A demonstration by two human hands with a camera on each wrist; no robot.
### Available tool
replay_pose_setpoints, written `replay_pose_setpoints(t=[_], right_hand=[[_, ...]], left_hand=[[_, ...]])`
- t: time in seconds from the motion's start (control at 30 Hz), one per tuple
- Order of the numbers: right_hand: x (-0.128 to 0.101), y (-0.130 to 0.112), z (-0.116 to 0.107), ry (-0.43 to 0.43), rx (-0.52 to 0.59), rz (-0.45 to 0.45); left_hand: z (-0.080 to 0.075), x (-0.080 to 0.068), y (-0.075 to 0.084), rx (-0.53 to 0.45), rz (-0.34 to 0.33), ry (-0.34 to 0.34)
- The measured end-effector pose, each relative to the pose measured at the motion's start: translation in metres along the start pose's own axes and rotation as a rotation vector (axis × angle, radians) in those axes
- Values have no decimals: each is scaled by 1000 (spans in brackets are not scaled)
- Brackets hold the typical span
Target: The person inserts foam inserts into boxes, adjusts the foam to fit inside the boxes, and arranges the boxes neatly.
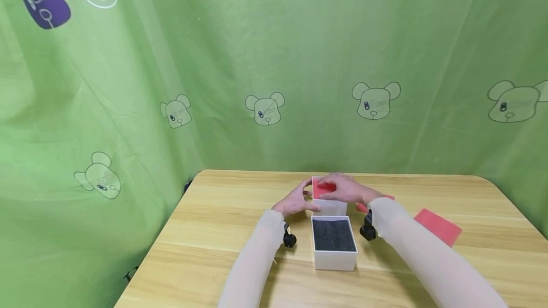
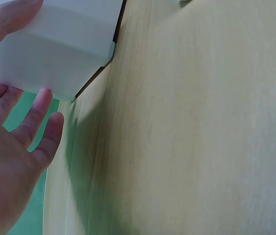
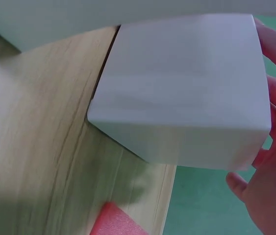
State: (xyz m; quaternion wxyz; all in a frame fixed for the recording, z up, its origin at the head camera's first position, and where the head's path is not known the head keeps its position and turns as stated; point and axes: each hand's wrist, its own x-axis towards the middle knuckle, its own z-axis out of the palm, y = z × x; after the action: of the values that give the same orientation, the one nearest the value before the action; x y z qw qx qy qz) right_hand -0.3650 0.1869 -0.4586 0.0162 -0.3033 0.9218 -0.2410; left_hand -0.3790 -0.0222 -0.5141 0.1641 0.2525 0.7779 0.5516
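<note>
A white box (image 1: 329, 207) stands at the back of the table, with a red sheet (image 1: 318, 189) at its open top. My left hand (image 1: 296, 200) holds its left side. In the left wrist view, the thumb (image 2: 15, 19) lies against one white wall and the fingertips (image 2: 43, 98) touch another edge. Over the top reaches my right hand (image 1: 346, 188), its fingers spread on the red sheet. The right wrist view shows this box (image 3: 187, 78) from outside, where its walls hide the right fingertips.
Nearer stands a second white box (image 1: 335, 260) with a dark grey pad (image 1: 334, 235) inside. To the right lie a flat red sheet (image 1: 437, 226) and another red piece (image 1: 362, 208), partly behind the right wrist. A green curtain (image 1: 299, 146) hangs behind the wooden table (image 1: 222, 208).
</note>
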Motion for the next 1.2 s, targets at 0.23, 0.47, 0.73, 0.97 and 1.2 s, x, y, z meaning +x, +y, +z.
replay_pose_setpoints(t=[0.23, 0.47, 0.73, 0.97, 1.2], right_hand=[[-9, 7, -4, 14, 29, 51], [-19, 16, -8, 16, 45, 92], [-30, 22, -14, 15, 48, 133], [-44, 15, -27, 64, 116, 119], [-77, 17, -46, 142, 74, 82]], left_hand=[[1, 2, 0, 4, -15, 8], [2, 1, 0, -11, -9, 3], [4, 2, 2, -42, -12, -14], [3, 2, 2, -26, -1, -1], [2, 0, 2, -1, -9, 8]])
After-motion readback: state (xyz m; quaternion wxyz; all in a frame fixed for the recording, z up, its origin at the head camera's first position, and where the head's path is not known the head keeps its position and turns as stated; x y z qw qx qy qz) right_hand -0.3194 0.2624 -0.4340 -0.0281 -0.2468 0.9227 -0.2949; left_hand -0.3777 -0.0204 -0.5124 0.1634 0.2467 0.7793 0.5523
